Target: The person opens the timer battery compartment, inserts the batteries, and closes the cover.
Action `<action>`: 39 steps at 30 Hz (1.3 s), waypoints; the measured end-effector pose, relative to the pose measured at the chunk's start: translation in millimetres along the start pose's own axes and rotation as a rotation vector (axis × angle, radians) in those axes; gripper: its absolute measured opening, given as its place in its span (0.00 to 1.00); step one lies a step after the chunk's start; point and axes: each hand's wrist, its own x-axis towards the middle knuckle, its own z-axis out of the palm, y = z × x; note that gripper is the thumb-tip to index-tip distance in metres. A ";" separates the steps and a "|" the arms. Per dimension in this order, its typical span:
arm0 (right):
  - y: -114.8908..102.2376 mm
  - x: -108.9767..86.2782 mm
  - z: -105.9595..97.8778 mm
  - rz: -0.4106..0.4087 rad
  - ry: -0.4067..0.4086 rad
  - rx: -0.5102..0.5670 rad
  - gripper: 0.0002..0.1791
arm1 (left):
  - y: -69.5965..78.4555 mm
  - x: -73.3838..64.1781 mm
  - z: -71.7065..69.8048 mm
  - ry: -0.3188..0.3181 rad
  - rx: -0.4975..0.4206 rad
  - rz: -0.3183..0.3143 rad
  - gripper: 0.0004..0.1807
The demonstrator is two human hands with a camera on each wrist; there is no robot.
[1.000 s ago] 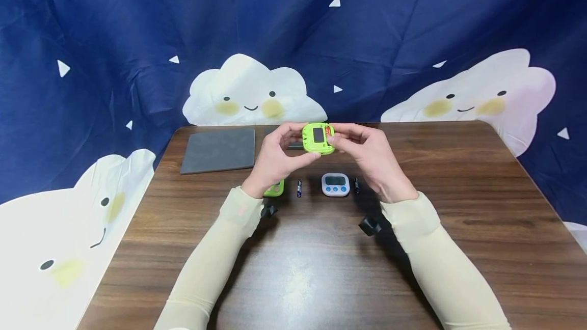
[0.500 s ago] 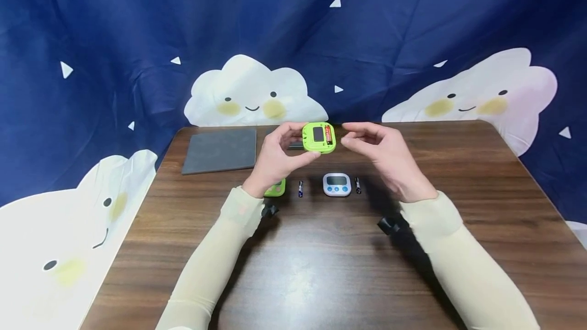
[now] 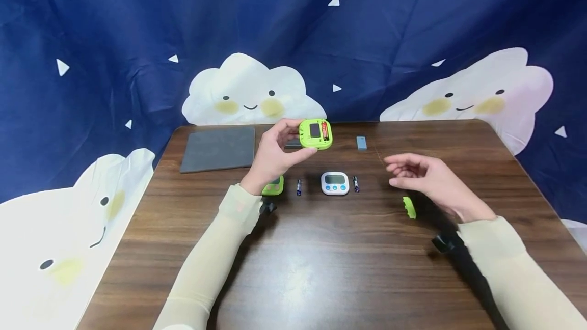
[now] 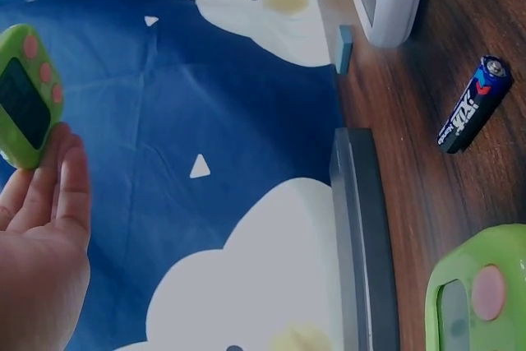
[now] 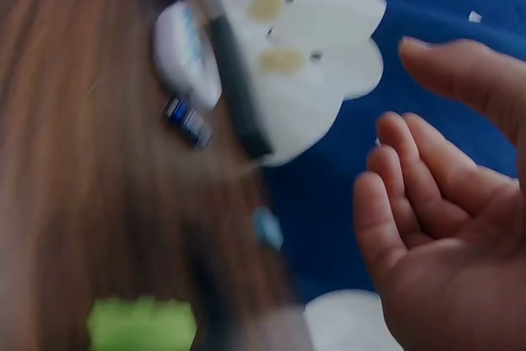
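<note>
Navy cloth (image 3: 357,34), printed with smiling white clouds and small triangles, fills the background; pale writing near its corner in the left wrist view is too blurred to read. Before it stands a dark wood-grain table (image 3: 330,264). A grey panel (image 3: 217,149) lies at the table's far left, and a dark flat object (image 3: 292,143) is mostly hidden behind the left hand (image 3: 272,157). That hand grips a green timer (image 3: 316,134) above the table, thumb along the lower edge, back and uncovered battery bay toward the head camera. The right hand (image 3: 431,182) is well apart from it, fingers loosely bent, thumb spread away from them, holding nothing. On the table are a white timer (image 3: 335,184) with blue buttons and a second green timer (image 3: 275,186) partly behind the left wrist. Nearer the right hand lies a green piece (image 3: 409,208) with a notched edge; farther back is a small blue block (image 3: 361,143). Slimmest are the batteries: a red one (image 3: 325,131) in the held timer's bay, and two dark ones, left (image 3: 299,187) and right (image 3: 355,184) of the white timer. White lettering runs along the left one, its brand not surely legible.
</note>
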 end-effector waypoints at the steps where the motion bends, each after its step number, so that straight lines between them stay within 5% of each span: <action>1: 5.7 -3.9 -4.4 0.013 -0.016 -0.031 0.28 | 0.2 -0.1 -0.3 0.002 -0.002 -0.002 0.31; 8: 41.3 -27.5 -32.1 0.079 -0.105 -0.253 0.33 | 2.1 0.6 -0.9 0.011 -0.002 -0.006 0.32; 16: 63.8 -41.3 -35.9 -0.018 -0.147 -0.465 0.36 | 1.1 -1.1 -1.3 0.007 0.004 -0.015 0.32; 22: 67.3 -40.0 -33.7 -0.085 -0.133 -0.498 0.35 | 2.8 -0.7 -2.3 0.011 -0.001 -0.004 0.32; 39: 66.2 -39.3 -23.9 -0.042 -0.148 -0.525 0.29 | 2.4 -0.6 -1.5 -0.004 -0.007 -0.002 0.32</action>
